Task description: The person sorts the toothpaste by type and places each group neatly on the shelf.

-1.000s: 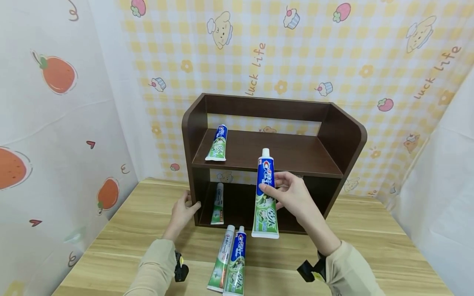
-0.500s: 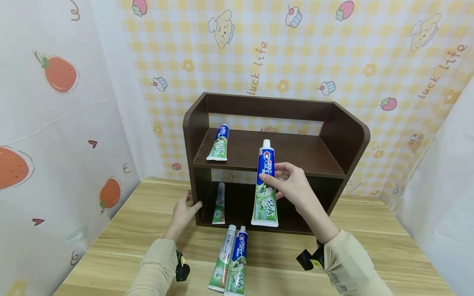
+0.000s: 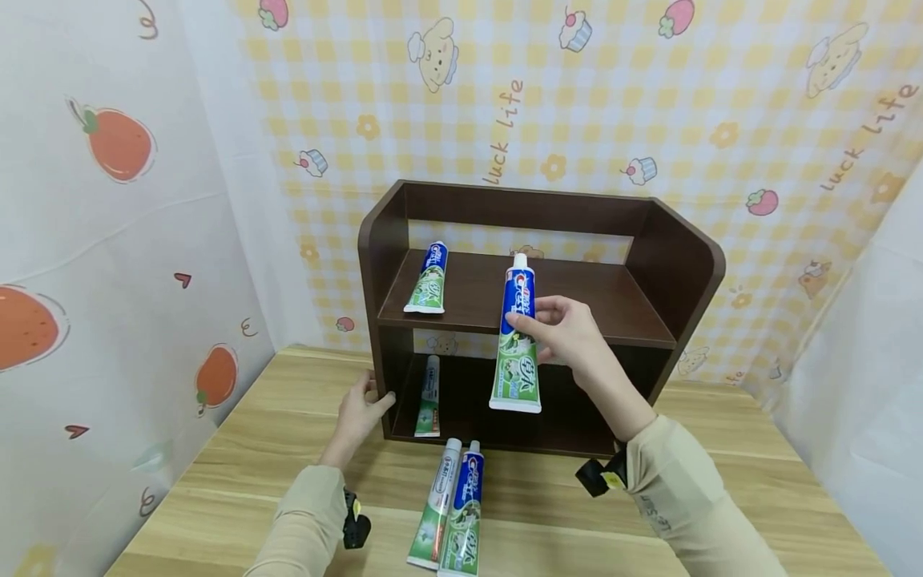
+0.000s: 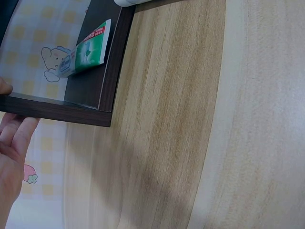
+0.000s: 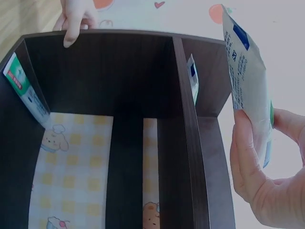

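Observation:
My right hand (image 3: pixel 573 332) pinches a blue and green toothpaste tube (image 3: pixel 516 344), cap up, in front of the upper shelf edge. In the right wrist view the pale back of this held tube (image 5: pixel 250 71) faces the camera, with fingers (image 5: pixel 245 152) against it. My left hand (image 3: pixel 359 413) grips the left side panel of the dark brown shelf unit (image 3: pixel 519 324); the left wrist view has its thumb and fingers on opposite faces of the panel (image 4: pixel 57 110). Another blue and green tube (image 3: pixel 429 280) lies on the upper shelf at left.
A silver and green toothpaste tube (image 3: pixel 429 398) lies on the lower shelf at left. Before the unit, another silver and green tube (image 3: pixel 436 505) and a blue and green tube (image 3: pixel 463 513) lie side by side on the wooden table (image 3: pixel 562 521). A patterned cloth (image 3: pixel 570 104) hangs behind.
My right hand has raised the toothpaste tube from the lower compartment's height until its cap overlaps the upper shelf in the head view. My left hand has stayed on the side panel.

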Demonstrator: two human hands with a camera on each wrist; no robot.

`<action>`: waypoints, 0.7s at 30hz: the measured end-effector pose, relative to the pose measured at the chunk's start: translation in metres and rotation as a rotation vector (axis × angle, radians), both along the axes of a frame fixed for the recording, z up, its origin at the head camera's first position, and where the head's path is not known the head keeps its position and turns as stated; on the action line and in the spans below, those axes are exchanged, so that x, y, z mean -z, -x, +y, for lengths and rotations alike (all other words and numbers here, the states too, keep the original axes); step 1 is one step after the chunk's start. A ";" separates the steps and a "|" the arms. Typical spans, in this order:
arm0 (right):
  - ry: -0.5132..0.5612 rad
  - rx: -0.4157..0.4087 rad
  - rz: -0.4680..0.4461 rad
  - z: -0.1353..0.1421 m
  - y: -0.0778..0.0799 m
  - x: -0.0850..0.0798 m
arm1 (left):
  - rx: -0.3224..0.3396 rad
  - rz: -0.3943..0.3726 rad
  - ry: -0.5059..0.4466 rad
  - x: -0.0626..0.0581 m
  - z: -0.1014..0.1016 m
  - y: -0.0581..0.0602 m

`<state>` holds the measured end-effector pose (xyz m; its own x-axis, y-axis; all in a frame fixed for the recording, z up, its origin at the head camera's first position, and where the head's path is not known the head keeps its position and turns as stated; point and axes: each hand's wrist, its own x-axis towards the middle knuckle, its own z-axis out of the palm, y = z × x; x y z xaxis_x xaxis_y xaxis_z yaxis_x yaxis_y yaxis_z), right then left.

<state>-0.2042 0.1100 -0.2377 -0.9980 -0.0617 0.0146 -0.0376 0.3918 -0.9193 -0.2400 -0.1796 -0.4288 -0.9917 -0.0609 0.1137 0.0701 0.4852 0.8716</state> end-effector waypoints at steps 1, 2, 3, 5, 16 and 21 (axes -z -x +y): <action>0.002 0.000 -0.005 0.000 0.002 -0.001 | 0.001 -0.001 -0.002 0.000 0.000 0.000; 0.000 0.000 -0.009 0.001 0.005 -0.002 | 0.000 -0.002 -0.002 0.000 0.000 -0.001; -0.001 -0.002 -0.012 0.001 0.007 -0.003 | -0.003 0.000 -0.001 0.000 0.001 -0.001; 0.001 -0.010 -0.020 0.002 0.013 -0.004 | -0.011 0.002 0.001 0.001 0.001 -0.002; -0.001 0.029 -0.060 0.002 0.030 -0.014 | -0.014 -0.011 0.010 0.000 0.001 0.000; 0.022 0.046 -0.063 0.002 0.036 -0.020 | -0.013 -0.003 0.010 0.001 0.001 0.000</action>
<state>-0.2406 0.1121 -0.2181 -0.9987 -0.0160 -0.0475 0.0381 0.3711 -0.9278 -0.2399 -0.1789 -0.4293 -0.9911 -0.0722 0.1116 0.0616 0.4949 0.8668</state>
